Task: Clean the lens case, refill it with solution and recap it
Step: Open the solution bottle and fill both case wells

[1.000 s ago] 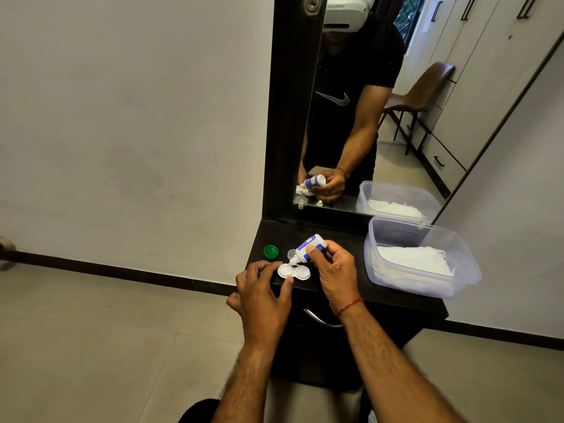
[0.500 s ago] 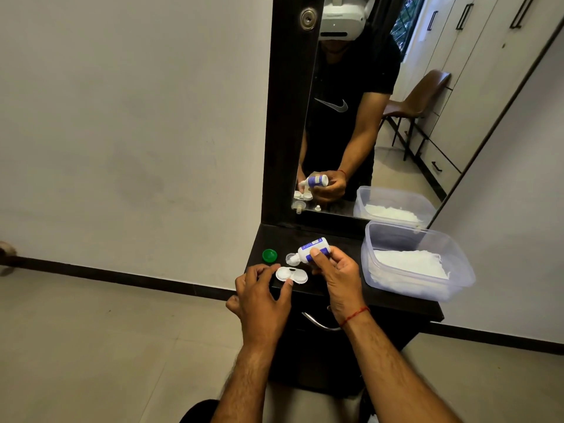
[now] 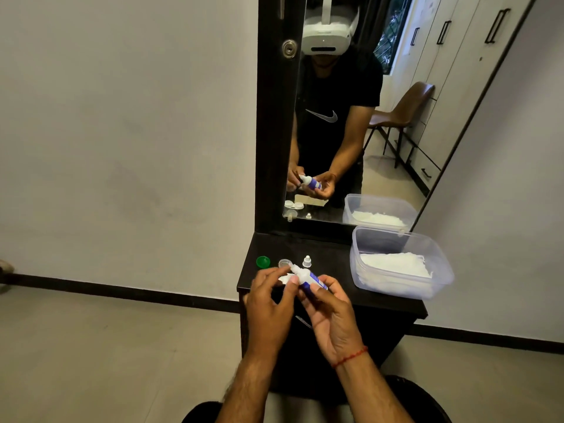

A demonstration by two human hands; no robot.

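Observation:
My right hand grips a small white solution bottle with a blue label, tilted with its nozzle pointing up and left. My left hand meets it, thumb and fingertips pinched at the nozzle end. The white lens case lies on the dark dresser top just beneath, mostly hidden by my left fingers. The mirror shows it flat on the top. Behind it sit a green cap, a clear cap and a small white bottle cap.
A clear plastic tub holding white tissues fills the right side of the dresser top. The mirror stands upright at the back edge. A drawer handle shows below my hands. Tiled floor lies to the left and front.
My right hand has lifted the bottle off the case and drawn it toward me. My left hand has let go of the lens case and risen to the bottle's nozzle.

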